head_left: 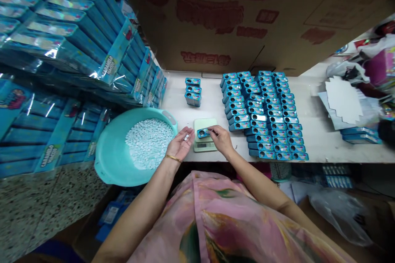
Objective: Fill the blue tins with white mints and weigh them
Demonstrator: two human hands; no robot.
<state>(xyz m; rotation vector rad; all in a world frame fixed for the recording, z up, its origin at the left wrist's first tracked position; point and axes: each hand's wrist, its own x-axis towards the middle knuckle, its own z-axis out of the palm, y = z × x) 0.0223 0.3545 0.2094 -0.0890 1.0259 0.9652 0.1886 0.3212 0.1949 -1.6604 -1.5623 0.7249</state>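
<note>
While the left hand [181,144] lies palm up, fingers loose around some white bits [186,137], the right hand [222,141] has its fingertips close together at a small blue tin [202,133]; I can't tell what they pinch. The tin looks light, hard and slick; its long sides seem best to hold. Under it is a scale [205,123]. The counter [212,90] edge is close behind the fingers, with open room ahead.
</note>
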